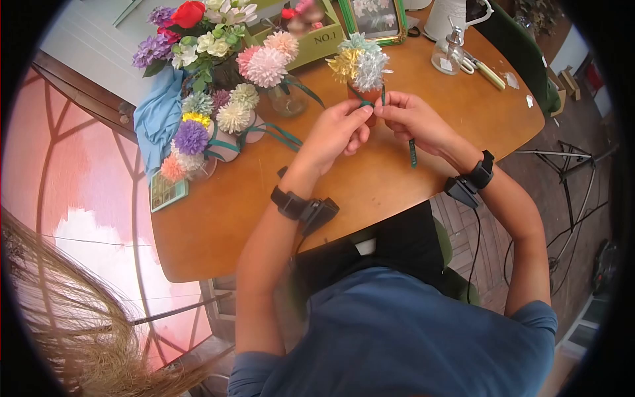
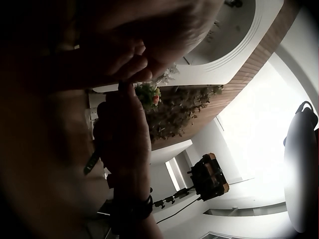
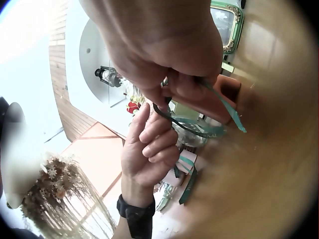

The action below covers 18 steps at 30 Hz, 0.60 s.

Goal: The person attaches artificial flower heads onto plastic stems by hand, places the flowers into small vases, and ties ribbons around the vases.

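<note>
A small terracotta-coloured pot (image 1: 355,94) holds pompom-like artificial flowers (image 1: 370,68) in silver, yellow and pale blue. A dark green ribbon (image 3: 232,110) runs at the pot's front, between both hands. My left hand (image 1: 340,132) pinches the ribbon between thumb and index finger; its other fingers curl loosely. From the other side my right hand (image 1: 418,124) pinches the ribbon too, and one ribbon tail (image 1: 413,155) hangs below it. In the right wrist view the pot (image 3: 228,90) is partly hidden behind the right hand. The left wrist view is dark.
To the left stand more pompom flowers (image 1: 192,137) in ribboned pots, a glass jar (image 1: 289,101) and a mixed bouquet (image 1: 198,40). Behind are a green box (image 1: 317,43) and a picture frame (image 1: 374,20). A glass bottle (image 1: 448,56) and scissors (image 1: 468,64) lie right.
</note>
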Available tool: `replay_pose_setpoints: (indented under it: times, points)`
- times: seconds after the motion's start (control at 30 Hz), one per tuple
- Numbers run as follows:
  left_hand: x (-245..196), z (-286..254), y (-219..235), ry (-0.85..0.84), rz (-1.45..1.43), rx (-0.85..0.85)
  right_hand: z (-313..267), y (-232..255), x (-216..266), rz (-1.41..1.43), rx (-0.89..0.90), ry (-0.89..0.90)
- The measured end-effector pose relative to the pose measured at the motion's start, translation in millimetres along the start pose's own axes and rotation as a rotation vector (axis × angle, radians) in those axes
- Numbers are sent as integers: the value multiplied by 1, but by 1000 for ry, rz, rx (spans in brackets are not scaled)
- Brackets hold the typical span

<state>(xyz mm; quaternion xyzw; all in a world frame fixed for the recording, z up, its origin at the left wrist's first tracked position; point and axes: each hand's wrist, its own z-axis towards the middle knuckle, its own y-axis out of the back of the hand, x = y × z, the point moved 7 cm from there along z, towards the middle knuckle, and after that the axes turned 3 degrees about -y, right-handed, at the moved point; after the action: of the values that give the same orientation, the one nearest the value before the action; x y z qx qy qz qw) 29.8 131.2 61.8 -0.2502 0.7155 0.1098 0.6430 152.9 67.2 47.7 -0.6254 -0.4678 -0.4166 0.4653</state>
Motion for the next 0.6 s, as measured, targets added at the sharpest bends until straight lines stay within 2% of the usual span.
replay_pose_setpoints:
  times: [0.03, 0.1, 0.23, 0.3, 0.33, 0.4, 0.53, 0.6]
  points:
    - [2, 0, 1, 2, -2, -1, 0, -1, 0, 1, 1, -3]
    - [5, 2, -2, -24, -366, 89, -1, -6, -3, 234, 30, -25]
    - [6, 2, -6, -49, -387, 154, -3, -10, -12, 402, -28, -95]
    - [5, 4, -6, -102, -71, 113, -3, -15, -7, 365, 28, -108]
    - [7, 6, -7, -102, -72, 111, -2, -15, -6, 365, 29, -109]
    - [6, 10, -4, -211, 158, 64, -1, -16, -6, 372, 96, -138]
    - [2, 13, 4, -250, 172, 11, 1, -9, -6, 298, 60, -148]
    - [5, 13, 6, -199, 58, 39, 3, -10, -9, 320, 96, -156]
